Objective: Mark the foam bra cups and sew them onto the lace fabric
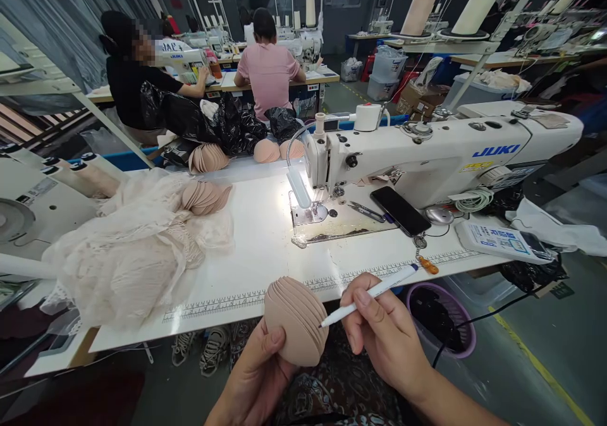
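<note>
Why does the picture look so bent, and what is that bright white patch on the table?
Head view: a wide lens curves the table edge and sewing machine; the machine's lamp washes out the tabletop beside the needle; the left hand, foam cups and pen stay sharp.

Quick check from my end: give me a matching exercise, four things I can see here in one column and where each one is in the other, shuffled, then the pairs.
Things:
1. stack of foam cups
2. white pen
3. black phone
4. lace fabric pile

Places:
A. flat on the sewing machine bed
B. held in the left hand
C. heaped on the left part of the table
D. held in the right hand, tip at the cups

Pairs: 1-B, 2-D, 3-A, 4-C
</note>
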`<action>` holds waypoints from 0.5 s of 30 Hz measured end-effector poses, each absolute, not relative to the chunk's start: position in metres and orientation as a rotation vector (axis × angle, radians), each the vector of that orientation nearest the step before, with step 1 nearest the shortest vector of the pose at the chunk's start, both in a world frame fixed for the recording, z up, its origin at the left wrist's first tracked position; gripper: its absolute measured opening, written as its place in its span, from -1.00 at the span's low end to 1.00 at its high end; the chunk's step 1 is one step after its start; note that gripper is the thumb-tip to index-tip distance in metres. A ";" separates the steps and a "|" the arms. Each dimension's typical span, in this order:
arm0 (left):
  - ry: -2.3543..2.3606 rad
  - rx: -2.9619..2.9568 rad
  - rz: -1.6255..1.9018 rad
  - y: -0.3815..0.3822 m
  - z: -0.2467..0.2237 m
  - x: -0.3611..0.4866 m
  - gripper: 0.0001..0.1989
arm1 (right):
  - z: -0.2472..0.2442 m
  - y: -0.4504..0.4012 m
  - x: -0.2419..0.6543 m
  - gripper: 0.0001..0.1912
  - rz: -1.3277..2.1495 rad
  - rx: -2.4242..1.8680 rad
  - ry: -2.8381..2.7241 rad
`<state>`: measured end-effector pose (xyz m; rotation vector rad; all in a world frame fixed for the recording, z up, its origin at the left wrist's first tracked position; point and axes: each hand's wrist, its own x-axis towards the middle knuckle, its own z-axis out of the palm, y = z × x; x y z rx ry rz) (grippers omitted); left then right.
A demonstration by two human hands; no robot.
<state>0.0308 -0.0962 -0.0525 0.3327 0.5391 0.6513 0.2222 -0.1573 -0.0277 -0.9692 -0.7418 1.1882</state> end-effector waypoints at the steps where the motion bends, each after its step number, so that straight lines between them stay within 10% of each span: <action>1: 0.542 0.326 0.651 -0.096 -0.052 0.031 -0.28 | -0.027 -0.157 0.222 -0.63 1.179 -0.981 -0.743; 15: 0.503 0.341 0.652 -0.095 -0.053 0.033 -0.38 | -0.025 -0.158 0.219 -0.64 1.200 -1.002 -0.794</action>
